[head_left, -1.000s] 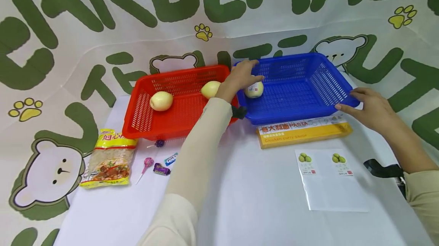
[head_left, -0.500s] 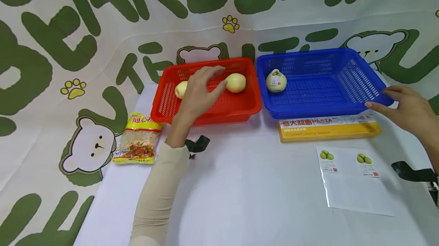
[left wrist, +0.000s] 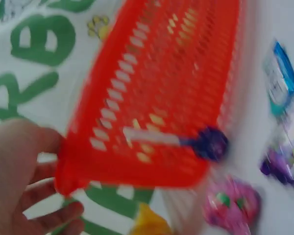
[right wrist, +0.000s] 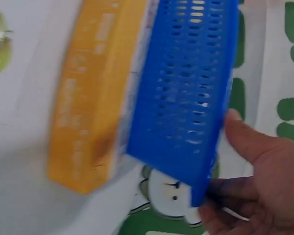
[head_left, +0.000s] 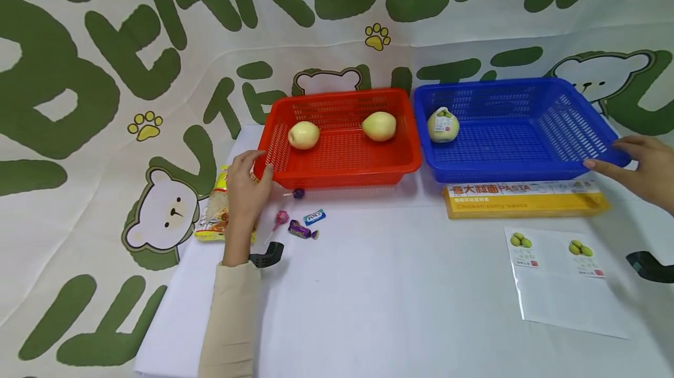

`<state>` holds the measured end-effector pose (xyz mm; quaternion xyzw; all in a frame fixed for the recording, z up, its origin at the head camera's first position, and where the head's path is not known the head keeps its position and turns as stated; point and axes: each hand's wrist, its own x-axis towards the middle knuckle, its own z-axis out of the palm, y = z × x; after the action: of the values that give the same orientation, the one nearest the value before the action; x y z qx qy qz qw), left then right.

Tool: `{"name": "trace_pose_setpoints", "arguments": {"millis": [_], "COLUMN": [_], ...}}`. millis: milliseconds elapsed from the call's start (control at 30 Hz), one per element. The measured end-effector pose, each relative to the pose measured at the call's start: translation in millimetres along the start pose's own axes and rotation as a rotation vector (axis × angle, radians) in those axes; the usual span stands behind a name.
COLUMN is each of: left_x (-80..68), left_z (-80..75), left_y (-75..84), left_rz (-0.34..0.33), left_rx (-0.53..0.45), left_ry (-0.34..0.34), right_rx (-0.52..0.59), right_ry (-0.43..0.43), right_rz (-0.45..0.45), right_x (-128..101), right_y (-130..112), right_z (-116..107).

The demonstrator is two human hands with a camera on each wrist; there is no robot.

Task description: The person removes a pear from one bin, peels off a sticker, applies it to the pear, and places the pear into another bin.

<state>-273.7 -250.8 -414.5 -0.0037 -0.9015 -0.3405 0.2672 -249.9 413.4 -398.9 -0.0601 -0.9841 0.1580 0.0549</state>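
Note:
At the left near corner of the red plastic basket (head_left: 337,179), my left hand (head_left: 246,185) holds the rim, thumb on one side and fingers on the other. Two pale yellow, pear-like fruits lie inside, one fruit (head_left: 303,135) at left and another fruit (head_left: 379,126) at right. My right hand (head_left: 645,170) grips the right near corner of the blue plastic basket (head_left: 505,173), and the right wrist view shows thumb and fingers around its rim (right wrist: 198,193). Inside it, at the left, sits a pale fruit (head_left: 443,125) bearing a sticker.
A pasta box (head_left: 526,202) lies before the blue basket, with a sticker sheet (head_left: 568,290) nearer. Left of centre lie a pink lollipop (head_left: 281,218), a dark lollipop (head_left: 298,193) and wrapped sweets (head_left: 301,229). My left hand partly covers a food packet (head_left: 213,214).
My left hand has left the stickered fruit in the blue basket, crossed leftward over the red basket and taken its left corner. My right hand stays on the blue basket; the head view has shifted.

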Motion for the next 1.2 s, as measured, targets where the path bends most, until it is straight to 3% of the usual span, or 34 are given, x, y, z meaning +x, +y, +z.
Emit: {"name": "trace_pose_setpoints", "arguments": {"millis": [100, 200, 367, 567, 733, 867, 967, 1067, 1200], "left_x": [-4.9, -9.1, -13.3, -17.1, -19.7, -22.4, -23.5, -23.1, -19.4], "left_z": [0.8, 1.9, 2.7, 4.2, 5.3, 4.2, 5.2, 6.8, 5.1], "left_y": [-14.0, -20.8, -24.7, -26.4, -27.8, -32.3, -34.1, -33.6, -32.3], "left_rz": [-0.03, -0.037, -0.038, -0.046, -0.047, -0.052, -0.045, -0.043, -0.032], "left_rx": [-0.044, -0.087, -0.112, -0.123, -0.127, -0.133, -0.135, -0.133, -0.133], "left_ry": [0.015, 0.021, 0.044, 0.048, 0.053, 0.052, 0.051, 0.049, 0.053], "right_rx": [-0.032, -0.056, -0.056, -0.118, -0.281, -0.402, -0.456, -0.491, -0.551], "right_ry": [0.007, 0.018, 0.003, -0.061, -0.198, -0.322, -0.44, -0.57, -0.645], "right_rz": [-0.03, -0.098, -0.384, -0.834, -1.015, -1.135, -1.166, -1.099, -0.981], "right_x": [1.2, 0.4, 13.7, 57.8, 105.6, 137.1, 152.5, 160.0, 165.5], "right_y": [-14.7, -50.8, -142.7, -245.5, -307.9, -342.0, -356.5, -364.6, -373.0], "right_z": [-5.8, -13.9, -25.1, -22.1, -2.4, 26.4, 50.2, 67.5, 81.1]}}
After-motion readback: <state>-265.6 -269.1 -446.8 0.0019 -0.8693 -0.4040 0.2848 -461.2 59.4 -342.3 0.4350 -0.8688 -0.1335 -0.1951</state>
